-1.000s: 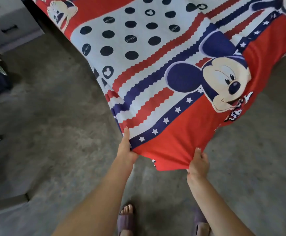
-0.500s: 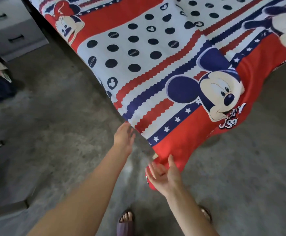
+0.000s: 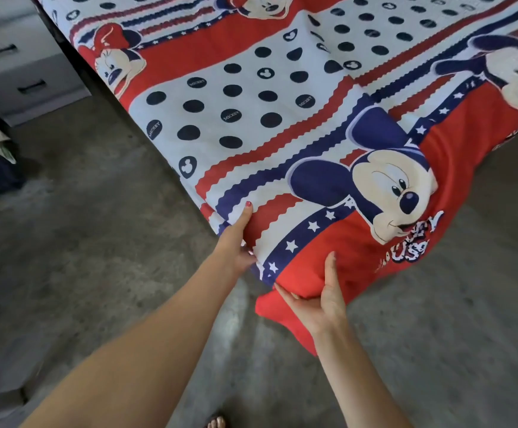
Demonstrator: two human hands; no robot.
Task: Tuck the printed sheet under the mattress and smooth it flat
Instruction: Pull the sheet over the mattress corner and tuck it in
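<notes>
Two bare hands are working at the near corner of the bed, where a red, white and navy cartoon-printed cotton sheet (image 3: 282,125) is lying over the mattress corner, its red hem drooping toward the mottled grey concrete floor (image 3: 91,242). The left hand (image 3: 234,242) is pinching the striped edge, thumb on top, fingers hidden beneath. The right hand (image 3: 319,301), palm up and fingers spread, is cupping the soft red fold. Pale grey drawers (image 3: 20,66) are standing well apart.

Single head-worn view, steeply downward, close above the bed corner (image 3: 270,282).
</notes>
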